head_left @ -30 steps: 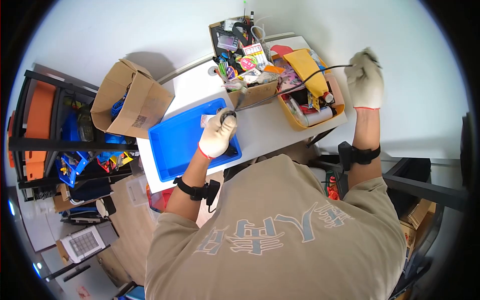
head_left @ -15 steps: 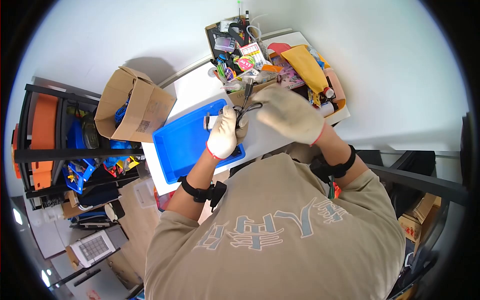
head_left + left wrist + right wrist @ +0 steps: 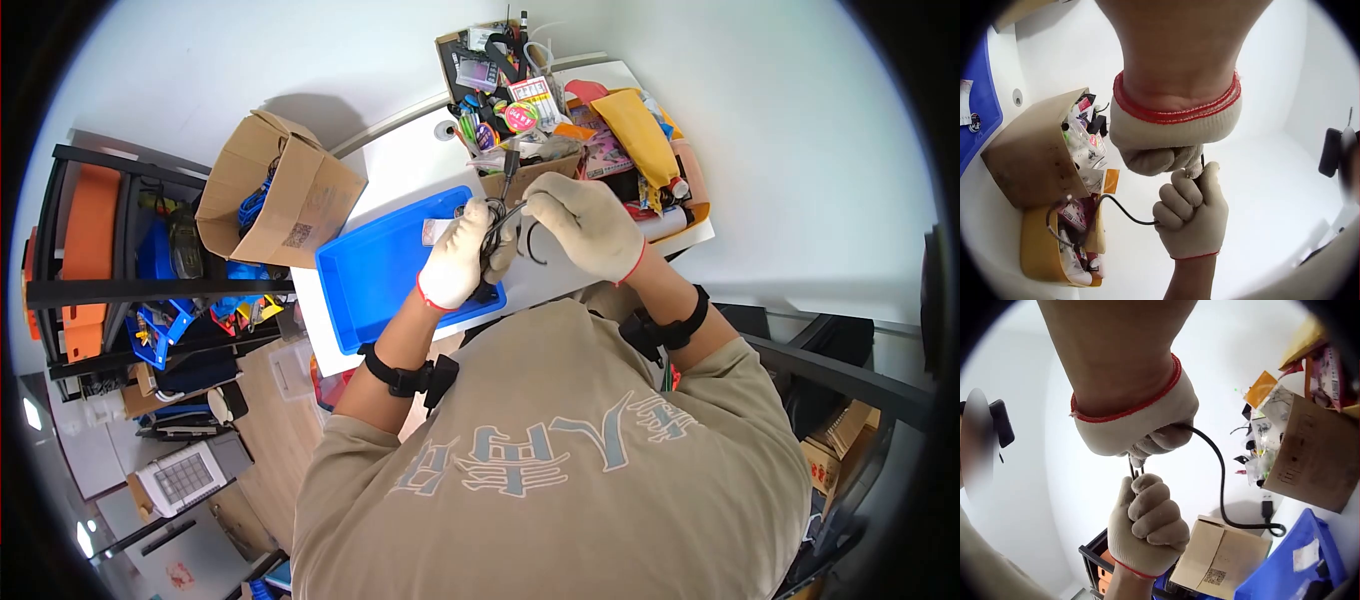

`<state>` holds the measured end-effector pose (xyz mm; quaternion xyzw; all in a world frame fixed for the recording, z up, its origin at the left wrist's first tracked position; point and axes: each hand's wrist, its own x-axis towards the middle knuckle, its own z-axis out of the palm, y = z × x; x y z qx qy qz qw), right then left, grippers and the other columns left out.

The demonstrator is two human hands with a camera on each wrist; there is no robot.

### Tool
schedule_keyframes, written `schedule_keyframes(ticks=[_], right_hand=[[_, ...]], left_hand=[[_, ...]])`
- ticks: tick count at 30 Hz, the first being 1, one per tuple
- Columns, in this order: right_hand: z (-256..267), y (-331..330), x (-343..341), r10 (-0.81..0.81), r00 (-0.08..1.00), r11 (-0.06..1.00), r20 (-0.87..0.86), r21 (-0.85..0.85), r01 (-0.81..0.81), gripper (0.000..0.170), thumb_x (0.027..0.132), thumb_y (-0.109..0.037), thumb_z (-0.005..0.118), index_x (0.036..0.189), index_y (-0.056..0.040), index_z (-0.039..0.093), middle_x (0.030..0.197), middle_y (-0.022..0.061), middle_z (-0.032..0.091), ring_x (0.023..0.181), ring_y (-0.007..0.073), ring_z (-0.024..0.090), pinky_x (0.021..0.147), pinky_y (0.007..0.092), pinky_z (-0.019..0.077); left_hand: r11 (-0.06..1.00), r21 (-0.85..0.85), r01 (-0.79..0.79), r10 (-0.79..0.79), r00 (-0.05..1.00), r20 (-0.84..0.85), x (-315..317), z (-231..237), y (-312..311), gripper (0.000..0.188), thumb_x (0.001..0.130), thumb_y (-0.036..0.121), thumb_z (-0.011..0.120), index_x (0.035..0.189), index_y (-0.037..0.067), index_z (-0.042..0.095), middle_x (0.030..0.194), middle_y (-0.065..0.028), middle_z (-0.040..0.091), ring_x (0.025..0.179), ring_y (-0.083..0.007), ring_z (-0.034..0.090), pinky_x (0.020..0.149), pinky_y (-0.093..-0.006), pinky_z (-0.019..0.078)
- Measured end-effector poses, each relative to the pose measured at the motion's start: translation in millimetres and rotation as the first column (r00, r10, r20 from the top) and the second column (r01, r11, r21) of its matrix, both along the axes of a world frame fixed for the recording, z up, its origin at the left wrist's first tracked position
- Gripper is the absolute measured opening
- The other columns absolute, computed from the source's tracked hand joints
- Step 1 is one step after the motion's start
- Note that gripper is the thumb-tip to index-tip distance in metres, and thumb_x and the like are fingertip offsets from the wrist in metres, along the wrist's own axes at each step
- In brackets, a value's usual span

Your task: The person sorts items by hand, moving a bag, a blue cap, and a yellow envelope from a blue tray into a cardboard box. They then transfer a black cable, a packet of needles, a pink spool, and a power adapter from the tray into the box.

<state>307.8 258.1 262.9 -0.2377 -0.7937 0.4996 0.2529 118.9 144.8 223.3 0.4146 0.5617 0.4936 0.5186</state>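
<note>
A black USB cable (image 3: 493, 232) is gathered in loops between both gloved hands, above the right part of the blue tray (image 3: 340, 300). My left hand (image 3: 455, 258) grips the bunched loops. Close beside it, my right hand (image 3: 585, 225) holds a stretch of the same cable with curled fingers, and a short end curves down below it. The cable's USB plug (image 3: 1267, 509) hangs free on a bend of cord in the right wrist view. Inside the tray lie a small white packet (image 3: 432, 232) and dark items partly hidden by my left hand.
Behind the hands stands a cardboard box (image 3: 530, 178) heaped with small goods. Right of it is a yellow bin (image 3: 690, 220) topped by a yellow envelope (image 3: 638, 135). An open carton (image 3: 310, 205) with blue cable stands left, near a black shelf rack (image 3: 150, 292).
My right hand has come from far right, where it stretched the cable out, to beside my left hand. The cable is now gathered into loops. My left hand stays over the tray.
</note>
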Motion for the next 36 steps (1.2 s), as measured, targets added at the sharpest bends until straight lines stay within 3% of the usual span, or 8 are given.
schedule_keyframes(ticks=[4, 7, 12, 19, 24, 28, 31, 36], right_hand=[[11, 10, -5, 0.146, 0.986, 0.806, 0.083, 0.568, -0.167, 0.017, 0.100, -0.022, 0.058, 0.097, -0.0085, 0.068, 0.090, 0.0060, 0.069, 0.082, 0.0280, 0.068, 0.070, 0.0391, 0.0536], [13, 7, -9, 0.153, 0.968, 0.721, 0.201, 0.647, -0.248, 0.013, 0.098, -0.024, 0.061, 0.097, -0.0132, 0.069, 0.086, 0.0040, 0.066, 0.079, 0.0276, 0.067, 0.066, 0.0399, 0.0531], [13, 2, -17, 0.026, 0.959, 0.663, 0.281, 0.713, -0.227, 0.012, 0.097, -0.026, 0.062, 0.096, -0.0167, 0.069, 0.081, 0.0038, 0.063, 0.073, 0.0257, 0.066, 0.060, 0.0397, 0.0520], [19, 4, -17, -0.089, 0.974, 0.615, 0.209, 0.781, -0.112, 0.012, 0.092, -0.025, 0.063, 0.097, -0.0203, 0.073, 0.095, 0.0001, 0.065, 0.083, 0.0215, 0.071, 0.060, 0.0361, 0.0562], [11, 10, -14, 0.049, 0.971, 0.582, 0.234, 0.783, -0.218, 0.010, 0.086, -0.023, 0.067, 0.091, -0.0192, 0.075, 0.093, 0.0000, 0.063, 0.081, 0.0209, 0.070, 0.062, 0.0369, 0.0557], [9, 11, -5, 0.166, 0.952, 0.669, 0.256, 0.681, -0.299, 0.013, 0.087, -0.025, 0.066, 0.093, -0.0179, 0.076, 0.092, 0.0006, 0.068, 0.083, 0.0236, 0.071, 0.068, 0.0379, 0.0569], [10, 4, 2, 0.220, 0.933, 0.737, 0.284, 0.578, -0.350, 0.017, 0.092, -0.028, 0.063, 0.096, -0.0167, 0.075, 0.093, 0.0049, 0.073, 0.083, 0.0272, 0.072, 0.071, 0.0398, 0.0578], [-1, -4, 2, 0.044, 0.915, 0.853, 0.402, 0.461, -0.244, 0.016, 0.091, -0.025, 0.066, 0.098, -0.0117, 0.071, 0.083, 0.0082, 0.072, 0.073, 0.0311, 0.071, 0.066, 0.0418, 0.0564]], left_hand=[[0.982, -0.019, 0.186, -0.176, 0.957, 0.232, -2, -9, 0, 0.064, 0.106, 0.068, 0.033, 0.096, 0.009, 0.056, 0.068, -0.0052, 0.057, 0.054, -0.0175, 0.053, 0.051, -0.0301, 0.0422], [0.847, 0.495, 0.193, 0.199, 0.749, -0.632, 3, -22, 1, 0.068, 0.109, 0.064, 0.023, 0.102, 0.008, 0.061, 0.074, -0.0044, 0.062, 0.063, -0.0152, 0.058, 0.057, -0.0287, 0.0447], [0.947, -0.238, 0.215, -0.160, 0.960, 0.230, -3, 17, -1, 0.066, 0.110, 0.060, 0.025, 0.104, 0.006, 0.062, 0.076, -0.0032, 0.065, 0.062, -0.0131, 0.060, 0.063, -0.0290, 0.0507], [0.974, -0.196, -0.112, 0.125, 0.991, 0.056, 24, 26, 5, 0.083, 0.102, 0.078, 0.021, 0.101, 0.006, 0.062, 0.063, -0.0026, 0.059, 0.046, -0.0105, 0.047, 0.046, -0.0254, 0.0369], [0.915, -0.173, 0.364, -0.310, 0.910, 0.277, 12, 35, 6, 0.102, 0.086, 0.096, 0.026, 0.100, 0.003, 0.067, 0.057, -0.0010, 0.050, 0.041, -0.0102, 0.040, 0.042, -0.0258, 0.0298], [0.719, 0.201, 0.666, -0.614, 0.743, -0.265, -3, 19, 19, 0.043, 0.101, 0.046, 0.065, 0.100, 0.003, 0.069, 0.063, 0.0007, 0.054, 0.045, -0.0077, 0.042, 0.042, -0.0245, 0.0295], [0.794, -0.315, 0.520, -0.420, 0.844, 0.334, -1, 41, 17, 0.016, 0.096, 0.017, 0.070, 0.105, 0.004, 0.068, 0.069, -0.0003, 0.059, 0.048, -0.0071, 0.044, 0.042, -0.0245, 0.0309], [0.701, -0.461, 0.544, -0.504, 0.836, 0.218, -9, 35, 27, 0.018, 0.097, 0.018, 0.068, 0.110, 0.006, 0.066, 0.077, -0.0028, 0.065, 0.051, -0.0075, 0.048, 0.043, -0.0240, 0.0347]])
